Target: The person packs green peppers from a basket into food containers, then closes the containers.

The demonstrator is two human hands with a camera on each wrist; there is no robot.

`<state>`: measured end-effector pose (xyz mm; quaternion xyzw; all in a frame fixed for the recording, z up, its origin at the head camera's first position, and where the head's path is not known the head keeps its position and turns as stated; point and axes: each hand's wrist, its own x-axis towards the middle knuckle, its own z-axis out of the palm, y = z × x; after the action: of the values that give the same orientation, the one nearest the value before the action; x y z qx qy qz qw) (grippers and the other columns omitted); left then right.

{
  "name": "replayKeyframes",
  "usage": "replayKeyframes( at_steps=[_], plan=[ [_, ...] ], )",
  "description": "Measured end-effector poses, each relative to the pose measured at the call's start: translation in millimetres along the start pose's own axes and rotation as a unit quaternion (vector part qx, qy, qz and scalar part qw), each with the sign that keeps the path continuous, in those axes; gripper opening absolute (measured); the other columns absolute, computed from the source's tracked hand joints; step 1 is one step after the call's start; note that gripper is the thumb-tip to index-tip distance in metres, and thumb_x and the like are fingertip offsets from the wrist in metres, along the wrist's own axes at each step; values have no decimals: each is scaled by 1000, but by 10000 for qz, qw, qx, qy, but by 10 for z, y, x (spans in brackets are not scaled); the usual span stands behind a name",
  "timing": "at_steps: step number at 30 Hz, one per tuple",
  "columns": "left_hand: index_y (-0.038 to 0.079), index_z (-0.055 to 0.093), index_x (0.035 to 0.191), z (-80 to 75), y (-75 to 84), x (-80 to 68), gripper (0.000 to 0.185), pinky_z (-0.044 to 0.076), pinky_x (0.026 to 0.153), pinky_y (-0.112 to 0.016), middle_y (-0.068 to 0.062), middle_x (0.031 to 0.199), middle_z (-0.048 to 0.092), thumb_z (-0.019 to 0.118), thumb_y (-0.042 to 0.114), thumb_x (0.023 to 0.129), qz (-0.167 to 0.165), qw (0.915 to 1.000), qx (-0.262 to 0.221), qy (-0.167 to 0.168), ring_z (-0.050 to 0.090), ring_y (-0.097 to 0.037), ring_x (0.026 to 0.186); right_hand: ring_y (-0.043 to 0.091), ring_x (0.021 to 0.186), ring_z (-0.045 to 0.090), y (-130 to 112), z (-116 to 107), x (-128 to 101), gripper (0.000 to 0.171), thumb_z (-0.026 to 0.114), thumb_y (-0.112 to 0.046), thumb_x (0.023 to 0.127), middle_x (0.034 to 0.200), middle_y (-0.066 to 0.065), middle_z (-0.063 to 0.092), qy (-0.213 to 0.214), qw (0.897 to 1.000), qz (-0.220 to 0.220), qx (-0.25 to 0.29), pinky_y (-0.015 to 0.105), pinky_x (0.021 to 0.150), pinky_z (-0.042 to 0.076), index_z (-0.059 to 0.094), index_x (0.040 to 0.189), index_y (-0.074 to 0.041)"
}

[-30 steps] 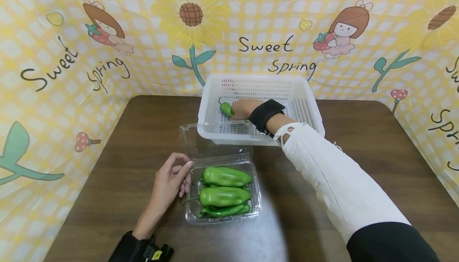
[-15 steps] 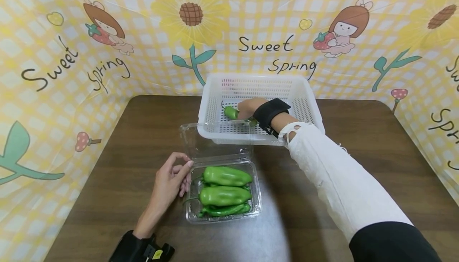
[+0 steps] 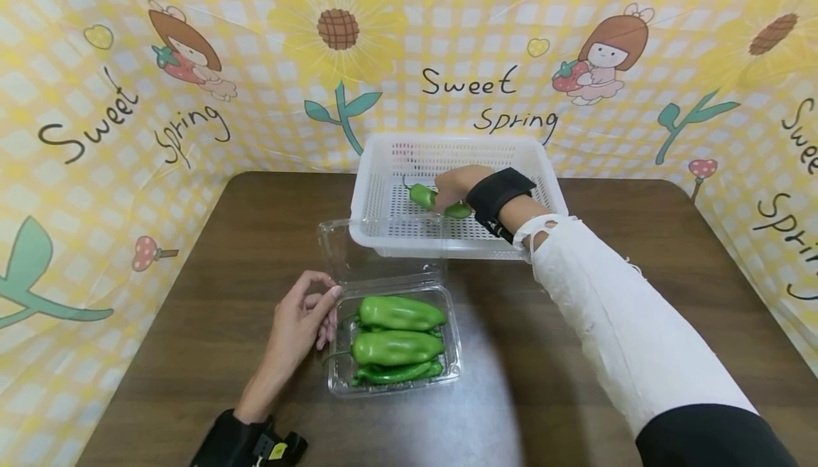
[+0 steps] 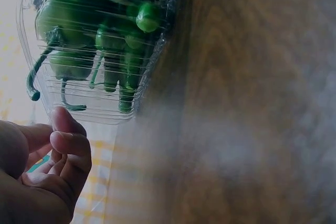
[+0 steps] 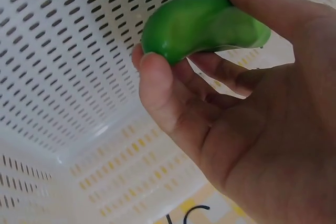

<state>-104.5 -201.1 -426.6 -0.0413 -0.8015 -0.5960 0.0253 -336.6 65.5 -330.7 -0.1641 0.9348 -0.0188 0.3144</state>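
Right hand (image 3: 455,184) pinching green pepper (image 3: 439,201) inside white basket (image 3: 383,236); left hand (image 3: 300,321), fingers loosely curled, steadying clear clamshell (image 3: 451,375), three peppers waiting inside.

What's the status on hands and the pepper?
Right hand grips green pepper inside white basket. Left hand relaxed, touching the clear clamshell tray of peppers. Nothing in the way.

The head view looks forward and down over the worktop (image 3: 192,297); each wrist view sits very close, sharing clamshell (image 4: 100,51) and basket (image 5: 63,77)
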Motion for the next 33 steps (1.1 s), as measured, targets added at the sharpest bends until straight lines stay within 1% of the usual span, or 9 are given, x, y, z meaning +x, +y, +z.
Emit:
replayKeyframes(
  at_steps=[2,5,8,11,15,18,23,30,33],
  plan=[
    [9,53,114,5,-2,3,21,45,33,-33,-16,61,61,58,24,101,-10,10000,15,10,54,-26,38,22,82,56,4,-21,-56,27,63,-31,92,97,6,55,10,10000,15,-17,30,62,48,54,106,-10],
    [9,53,114,14,0,7,21,45,33,-33,-16,60,61,59,25,101,-67,10000,4,18,54,-25,38,24,86,55,13,-44,-123,30,65,-29,91,102,7,55,-59,10000,-51,0,31,65,48,53,111,-8],
    [10,54,113,16,12,15,20,45,33,-34,-16,60,60,59,26,101,-90,9999,41,73,53,-25,38,26,91,58,30,-69,-184,39,69,-33,90,107,9,57,5,10000,-34,57,33,67,52,51,115,-9],
    [11,54,111,14,17,27,20,44,33,-33,-14,59,60,59,27,101,-112,9998,105,140,52,-24,36,27,93,59,60,-98,-256,44,73,-37,88,109,9,58,130,9999,-29,-13,33,69,54,51,114,-10],
    [12,54,112,16,5,31,19,45,33,-34,-13,59,60,59,27,101,-161,9996,182,127,52,-23,36,25,92,58,108,-134,-391,44,74,-37,87,107,8,57,317,9994,-98,-39,33,72,54,50,113,-10],
    [14,54,112,21,-2,34,18,45,34,-34,-12,59,60,58,28,101,-180,9996,216,98,52,-23,36,24,94,57,133,-163,-518,43,72,-34,88,107,8,55,443,9988,-185,11,35,73,57,48,114,-10],
    [16,54,112,21,-1,36,16,45,34,-35,-13,60,60,58,27,101,-190,9995,242,100,52,-24,37,25,95,57,171,-185,-717,41,71,-33,91,108,10,52,513,9979,-355,153,40,75,61,48,114,-8],
    [13,54,112,14,7,37,18,45,33,-34,-13,59,61,58,28,101,-97,9994,295,117,52,-23,37,26,96,60,221,-171,-914,48,70,-33,91,113,13,56,618,9966,-527,102,37,69,61,47,124,-7],
    [13,54,112,11,13,31,20,45,33,-34,-13,59,61,59,28,101,-101,9994,310,138,53,-23,37,27,91,61,229,-156,-996,53,71,-33,91,114,15,56,711,9953,-650,111,36,65,60,45,128,-6]
  ],
)
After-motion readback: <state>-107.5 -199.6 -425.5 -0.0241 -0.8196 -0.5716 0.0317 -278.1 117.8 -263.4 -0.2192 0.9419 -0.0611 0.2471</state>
